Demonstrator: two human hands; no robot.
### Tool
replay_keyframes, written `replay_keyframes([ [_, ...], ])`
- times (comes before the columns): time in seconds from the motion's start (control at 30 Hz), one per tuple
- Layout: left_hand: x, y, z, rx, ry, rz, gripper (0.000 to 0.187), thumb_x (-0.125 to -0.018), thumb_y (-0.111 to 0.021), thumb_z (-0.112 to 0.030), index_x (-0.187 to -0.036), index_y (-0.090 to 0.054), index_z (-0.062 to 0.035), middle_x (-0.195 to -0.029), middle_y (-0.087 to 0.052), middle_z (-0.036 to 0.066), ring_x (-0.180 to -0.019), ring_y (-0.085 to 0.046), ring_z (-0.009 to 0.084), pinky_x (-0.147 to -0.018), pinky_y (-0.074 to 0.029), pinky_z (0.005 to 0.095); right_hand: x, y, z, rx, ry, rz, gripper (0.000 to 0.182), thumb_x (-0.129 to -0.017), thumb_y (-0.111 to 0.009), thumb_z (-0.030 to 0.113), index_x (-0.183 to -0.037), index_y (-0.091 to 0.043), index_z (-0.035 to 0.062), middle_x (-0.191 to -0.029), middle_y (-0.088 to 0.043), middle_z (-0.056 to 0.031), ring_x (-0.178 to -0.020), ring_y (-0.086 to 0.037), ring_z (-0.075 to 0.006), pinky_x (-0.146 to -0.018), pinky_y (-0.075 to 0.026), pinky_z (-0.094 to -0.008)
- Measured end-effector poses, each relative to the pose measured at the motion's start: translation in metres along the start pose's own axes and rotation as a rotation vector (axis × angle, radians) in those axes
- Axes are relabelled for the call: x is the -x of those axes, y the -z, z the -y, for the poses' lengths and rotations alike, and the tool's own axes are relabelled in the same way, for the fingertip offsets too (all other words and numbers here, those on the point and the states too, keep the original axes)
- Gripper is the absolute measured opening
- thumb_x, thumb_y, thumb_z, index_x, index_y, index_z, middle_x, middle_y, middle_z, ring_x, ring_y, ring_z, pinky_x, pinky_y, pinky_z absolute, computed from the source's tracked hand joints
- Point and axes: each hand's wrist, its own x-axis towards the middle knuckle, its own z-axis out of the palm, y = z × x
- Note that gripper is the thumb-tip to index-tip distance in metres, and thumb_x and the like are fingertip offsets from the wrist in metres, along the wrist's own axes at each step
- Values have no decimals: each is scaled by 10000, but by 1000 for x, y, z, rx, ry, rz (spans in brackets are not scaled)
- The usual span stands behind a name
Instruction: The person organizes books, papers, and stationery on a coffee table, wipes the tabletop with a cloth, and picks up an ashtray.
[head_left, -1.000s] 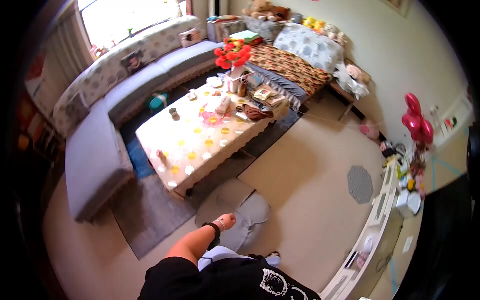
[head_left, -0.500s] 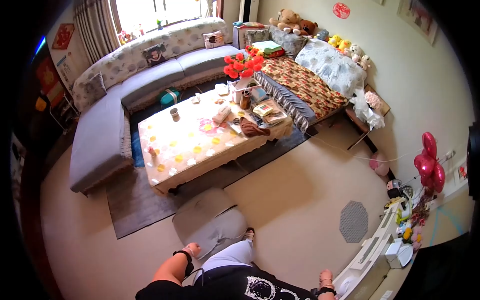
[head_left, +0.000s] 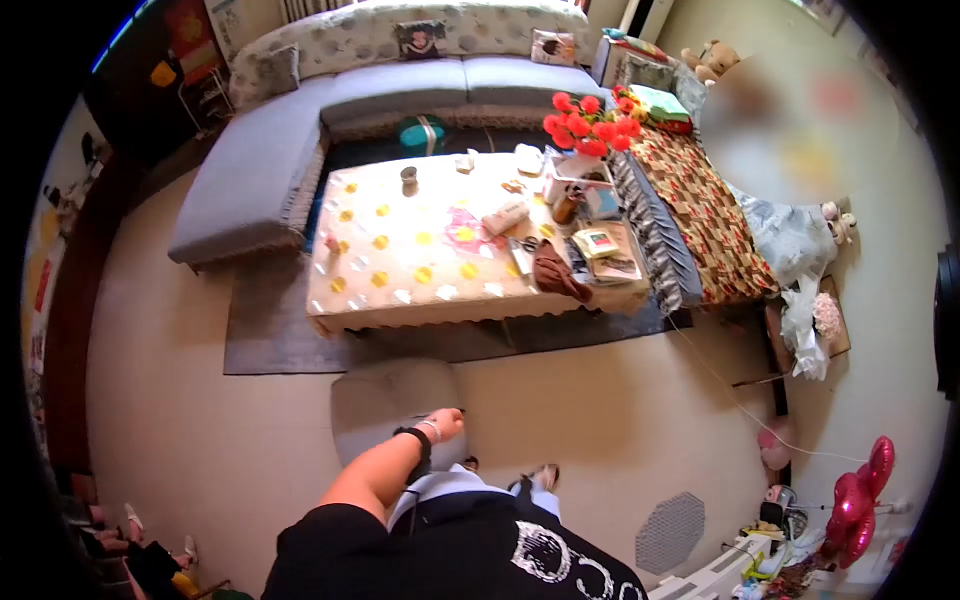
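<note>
My left hand (head_left: pixel 443 424), wearing a pale bracelet and a black wrist band (head_left: pixel 417 442), is held out in front of my body with its fingers curled in. Nothing shows in it. It overlaps the right part of a grey pouf (head_left: pixel 375 405) in this view. My right hand is outside the picture. Beyond the pouf stands a low table (head_left: pixel 400 290) under a flowered cloth, with a small cup (head_left: pixel 408 176), a tissue pack (head_left: pixel 505 217), a brown cloth (head_left: pixel 557 272) and red flowers (head_left: pixel 590 128) on it.
A long grey sofa (head_left: pixel 245 205) curves around the table, and a patterned daybed (head_left: pixel 700 215) stands on its right. A dark rug (head_left: pixel 275 340) lies beneath. A white cable (head_left: pixel 735 400) crosses the floor towards red balloons (head_left: pixel 853 505). A grey mat (head_left: pixel 670 533) lies at lower right. People's feet (head_left: pixel 133 520) show at lower left.
The view has turned and the sofa and table sit higher. My left hand has moved up and right, across the pouf. My right hand has left the picture. People's feet have come into view.
</note>
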Motion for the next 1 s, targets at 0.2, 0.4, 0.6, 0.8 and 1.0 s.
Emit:
replay_keyframes([
  [0.2,-14,-40,-29,-38,135,15,246,-749,-466,-204,-901,-600,-64,-899,-612,149,-851,-580,298,-763,-450,372,-105,100,58,99,-44,63,170,-742,-451,71,-675,-606,93,-535,-533,-56,-481,-530,-199,-481,-447,-327],
  [0.4,-17,-62,-116,-138,29,156,269,-760,-449,-249,-917,-612,-103,-953,-579,166,-914,-546,315,-820,-425,385,-224,178,191,491,129,55,183,-729,-447,57,-661,-603,126,-522,-511,-32,-501,-520,-184,-485,-437,-337],
  [0.6,-65,-42,-164,-111,-105,161,265,-769,-486,-280,-915,-619,-103,-958,-563,157,-916,-537,305,-836,-412,375,-278,196,359,176,162,101,203,-699,-423,-4,-578,-542,108,-488,-486,-38,-421,-452,-159,-370,-350,-294],
  [0.8,-174,21,-173,-238,-7,326,249,-769,-446,-187,-891,-631,-73,-973,-586,152,-919,-557,307,-807,-433,380,-289,138,438,454,370,231,208,-707,-412,-34,-639,-560,95,-514,-498,-22,-459,-476,-136,-415,-393,-262],
  [1.0,-235,81,-185,-353,-61,479,286,-771,-426,-127,-972,-589,-2,-975,-574,215,-933,-557,314,-827,-426,387,-254,88,486,481,160,633,221,-743,-571,144,-944,-582,53,-817,-600,-79,-701,-567,-155,-648,-471,-280],
])
